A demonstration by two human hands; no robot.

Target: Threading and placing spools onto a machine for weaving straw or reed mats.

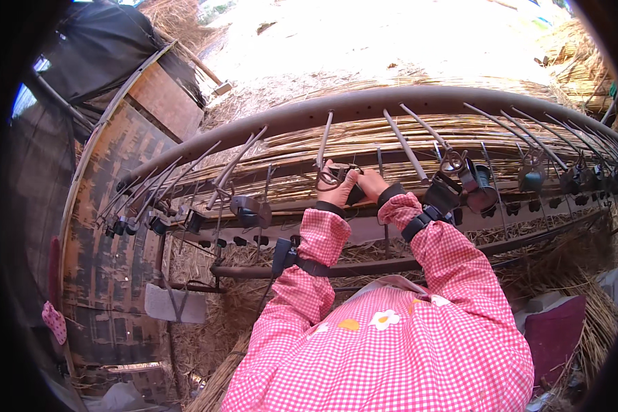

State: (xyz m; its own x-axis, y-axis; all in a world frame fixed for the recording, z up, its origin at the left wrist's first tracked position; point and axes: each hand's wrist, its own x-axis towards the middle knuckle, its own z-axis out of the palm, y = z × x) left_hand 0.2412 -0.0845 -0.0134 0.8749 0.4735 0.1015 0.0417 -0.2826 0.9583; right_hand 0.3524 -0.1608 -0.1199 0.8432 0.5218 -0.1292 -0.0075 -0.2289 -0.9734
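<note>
One small black holder (356, 196) lies between the left hand (338, 187) and right hand (372, 184), below the brown beam (364, 101); left grip clamped on it, right grip, equally near, unclear.

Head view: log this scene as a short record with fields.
Left hand: closed on a small black holder
Right hand: at the same holder, exact grip hidden
Frame: long brown beam with slanting rods
Hanging nearby: dark spool holders; one to the right shows blue-green thread
Beyond the beam's rods: reeds lying lengthwise
Clothing: pink-checked smock
</note>
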